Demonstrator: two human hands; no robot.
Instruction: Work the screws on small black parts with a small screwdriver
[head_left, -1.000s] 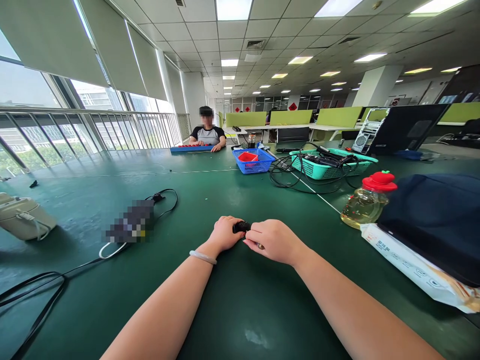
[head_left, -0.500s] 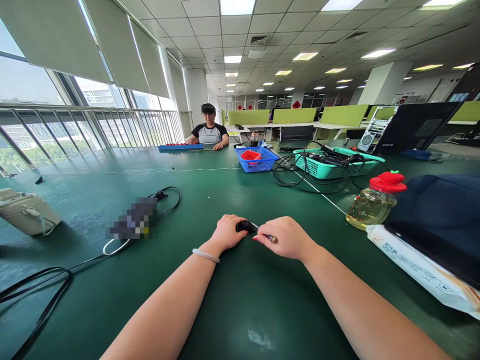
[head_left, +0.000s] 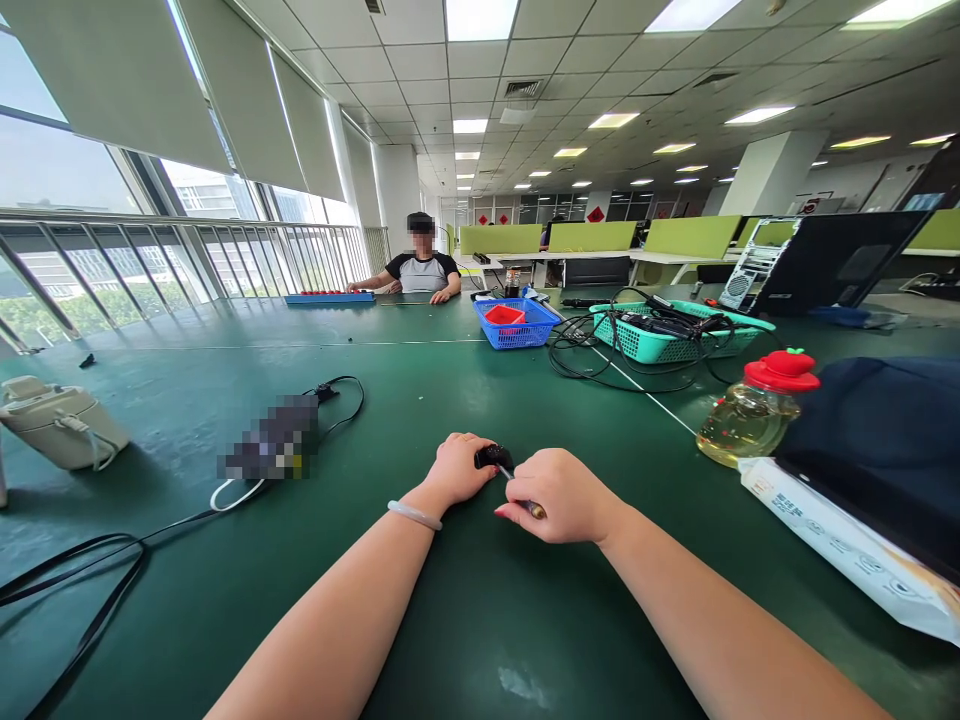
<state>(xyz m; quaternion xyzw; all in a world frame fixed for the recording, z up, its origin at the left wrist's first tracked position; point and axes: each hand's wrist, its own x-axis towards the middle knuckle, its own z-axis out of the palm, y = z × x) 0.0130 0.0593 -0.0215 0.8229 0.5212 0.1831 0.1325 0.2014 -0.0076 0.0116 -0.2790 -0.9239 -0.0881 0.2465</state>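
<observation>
My left hand [head_left: 457, 468] rests on the green table [head_left: 465, 620] with its fingers curled round a small black object [head_left: 491, 456]. Just to its right, my right hand [head_left: 559, 495] is closed on a thin tool [head_left: 525, 495] with a brownish handle and a metal tip. The tip points at the black object and touches it. A pale bracelet sits on my left wrist.
A bottle with a red cap [head_left: 757, 410], a dark bag [head_left: 877, 440] and a white packet [head_left: 832, 540] lie at right. A blurred device with cables [head_left: 274, 440] and a cream case [head_left: 64, 425] lie at left. Blue basket [head_left: 514, 325] and teal basket [head_left: 675, 335] stand farther back; a person [head_left: 420, 265] sits opposite.
My right hand has drawn slightly back from the black object, showing the thin tool between them. The blue tray by the person opposite has slid left. The view shifted a little.
</observation>
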